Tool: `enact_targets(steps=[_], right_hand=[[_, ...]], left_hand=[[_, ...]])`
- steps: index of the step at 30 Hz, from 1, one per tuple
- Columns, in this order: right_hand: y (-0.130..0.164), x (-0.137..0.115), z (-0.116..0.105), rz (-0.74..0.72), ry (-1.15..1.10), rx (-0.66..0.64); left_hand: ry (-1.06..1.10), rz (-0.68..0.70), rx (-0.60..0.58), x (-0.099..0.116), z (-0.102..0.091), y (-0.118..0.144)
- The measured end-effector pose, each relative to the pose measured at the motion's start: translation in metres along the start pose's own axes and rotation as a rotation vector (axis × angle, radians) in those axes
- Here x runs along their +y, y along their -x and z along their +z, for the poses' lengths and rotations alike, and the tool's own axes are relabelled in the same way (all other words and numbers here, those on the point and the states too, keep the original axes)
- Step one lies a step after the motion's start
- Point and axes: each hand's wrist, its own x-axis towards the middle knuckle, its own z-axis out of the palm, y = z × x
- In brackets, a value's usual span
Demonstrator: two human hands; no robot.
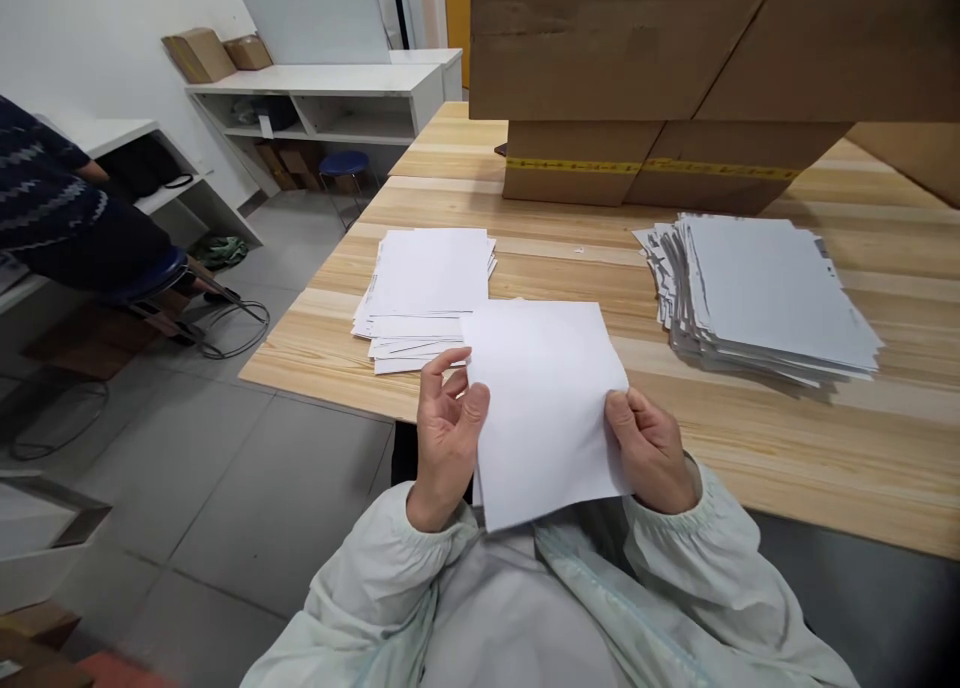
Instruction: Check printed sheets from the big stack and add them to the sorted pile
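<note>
Between my two hands is a white sheet of paper, held above the table's front edge; at its lower left a second edge shows, so it may be more than one sheet. My left hand pinches its left side, thumb on top. On the right side, my right hand grips the edge with the thumb over the face and the fingers curled behind. Just beyond my left hand lies a loosely stacked pile of white paper. Farther right stands a thicker, uneven paper stack with ragged edges on its left.
Large cardboard boxes with yellow tape stand at the back of the wooden table. A person sits on a stool at far left. White shelves, a blue stool and a looped cable are beyond the table's left edge.
</note>
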Motion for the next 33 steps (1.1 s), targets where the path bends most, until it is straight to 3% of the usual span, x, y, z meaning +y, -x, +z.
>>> enact_targets(steps=[6, 10, 13, 15, 20, 24, 29, 33], right_hand=[[0.013, -0.014, 0.01, -0.142, 0.239, -0.036], [0.015, -0.008, 0.011, -0.068, 0.095, -0.082], [0.018, 0.006, 0.011, 0.056, -0.108, -0.141], [0.019, 0.014, 0.011, 0.118, -0.193, -0.143], [0.019, 0.02, 0.011, 0.213, -0.268, -0.208], [0.019, 0.013, 0.011, 0.196, -0.251, -0.232], [0.017, 0.001, 0.014, 0.003, -0.068, -0.219], [0.019, -0.004, 0.005, -0.208, 0.085, -0.019]], left_hand=[[0.005, -0.074, 0.024, 0.001, -0.013, 0.009], [0.133, -0.165, 0.123, 0.001, -0.018, 0.012], [0.272, -0.396, -0.018, 0.001, -0.018, 0.017], [0.313, -0.479, -0.094, 0.001, -0.016, 0.021], [0.23, -0.261, 0.028, 0.001, -0.017, 0.027], [0.036, -0.095, 0.04, 0.006, -0.021, 0.033], [-0.156, 0.05, 0.085, 0.01, -0.021, 0.037], [-0.326, 0.197, 0.378, 0.014, -0.047, 0.03]])
